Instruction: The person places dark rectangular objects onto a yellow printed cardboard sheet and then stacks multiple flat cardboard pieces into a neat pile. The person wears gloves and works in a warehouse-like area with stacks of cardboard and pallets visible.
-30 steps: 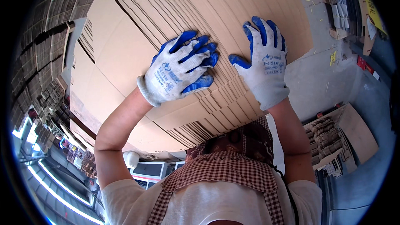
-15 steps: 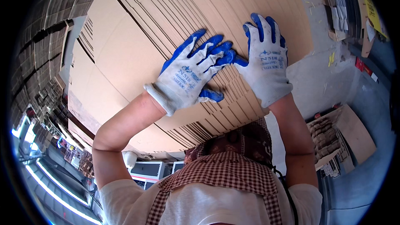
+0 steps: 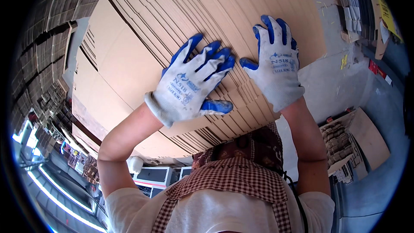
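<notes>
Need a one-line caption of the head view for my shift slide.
Left hand and right hand, in blue-and-white gloves, press flat on a stack of cardboard sheets.

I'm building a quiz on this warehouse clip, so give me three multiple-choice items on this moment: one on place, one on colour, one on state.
1. Where do both gloved hands rest?
A. on the stack of flat cardboard sheets
B. on the floor
C. on a shelf

2. What colour coats the glove fingers?
A. red
B. blue
C. green

3. How are the hands posed?
A. clenched in fists
B. gripping a tool
C. open, fingers spread flat

Answers: 1 A, the left hand and right hand both press on the stack of flat cardboard sheets. 2 B, the fingers are blue on white gloves. 3 C, both palms lie flat on the sheet edges and hold nothing.
</notes>
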`<action>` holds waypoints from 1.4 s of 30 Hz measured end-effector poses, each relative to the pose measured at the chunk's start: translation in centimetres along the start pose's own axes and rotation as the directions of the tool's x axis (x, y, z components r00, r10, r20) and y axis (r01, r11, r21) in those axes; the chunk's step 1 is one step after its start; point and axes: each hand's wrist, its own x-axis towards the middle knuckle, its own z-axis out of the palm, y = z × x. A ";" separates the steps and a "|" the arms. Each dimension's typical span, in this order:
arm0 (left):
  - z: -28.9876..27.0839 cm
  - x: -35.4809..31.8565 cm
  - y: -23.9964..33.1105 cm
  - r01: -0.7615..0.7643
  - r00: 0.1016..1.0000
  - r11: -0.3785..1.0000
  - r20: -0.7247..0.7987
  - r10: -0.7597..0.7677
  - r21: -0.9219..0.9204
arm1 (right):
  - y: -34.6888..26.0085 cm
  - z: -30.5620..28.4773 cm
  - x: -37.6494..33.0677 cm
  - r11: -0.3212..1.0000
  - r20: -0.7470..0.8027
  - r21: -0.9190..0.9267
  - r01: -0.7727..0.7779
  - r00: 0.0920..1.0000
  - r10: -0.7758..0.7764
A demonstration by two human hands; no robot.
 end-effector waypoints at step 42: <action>1.0 4.0 -3.5 -0.263 0.888 0.962 -0.371 0.273 0.078 | -0.4 0.0 0.1 0.999 -0.068 0.035 0.042 0.997 -0.040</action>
